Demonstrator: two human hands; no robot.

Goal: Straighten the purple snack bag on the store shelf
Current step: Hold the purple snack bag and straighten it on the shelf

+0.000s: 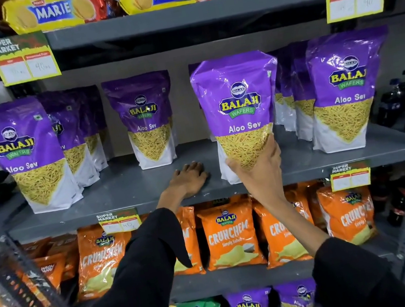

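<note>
The right hand (256, 160) is clamped on the lower front of the glossy purple-and-white plastic Aloo Sev snack bag (241, 108), thumb and fingers spread across its yellow panel, while the left hand (189, 178) lies flat and empty just left of that bag on the grey metal shelf (126, 185). The bag stands at the shelf's front edge, leaning slightly, with more purple pouches of the same kind (344, 90) right of it and behind it. The straightening looks to be in progress; next it likely needs squaring upright, label forward, then release.
</note>
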